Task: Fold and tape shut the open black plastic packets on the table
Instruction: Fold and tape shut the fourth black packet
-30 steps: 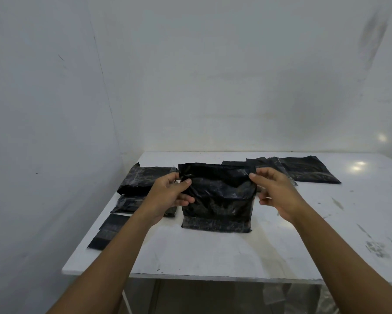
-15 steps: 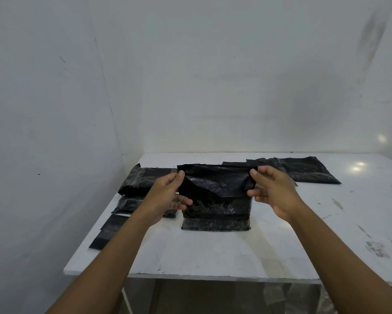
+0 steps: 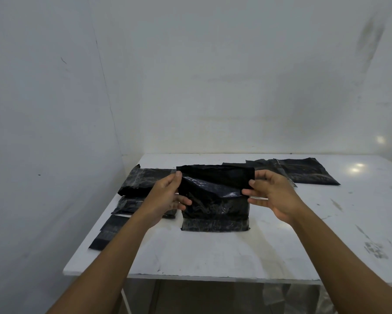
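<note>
Left grip (image 3: 165, 196) and right grip (image 3: 272, 196) pinch top corners of black plastic packet (image 3: 215, 200), flap mid-fold, bottom on table (image 3: 213, 252). No tape seen. Packet pile (image 3: 143, 180) at left; flat packets (image 3: 308, 171) far right seem pending.

Both hands were bare: left hand (image 3: 165, 196) and right hand (image 3: 272, 196) showed plain knuckles, long slim fingers and short, trimmed nails, clearest on the left thumbnail (image 3: 179, 174). The left forearm (image 3: 113, 257) and right forearm (image 3: 339, 252) were bare too, skin showing from wrist all the way to the bottom frame edge, slim, tapering to narrow wrists. Finer detail like hair or marks on the arms was too soft to make out.
</note>
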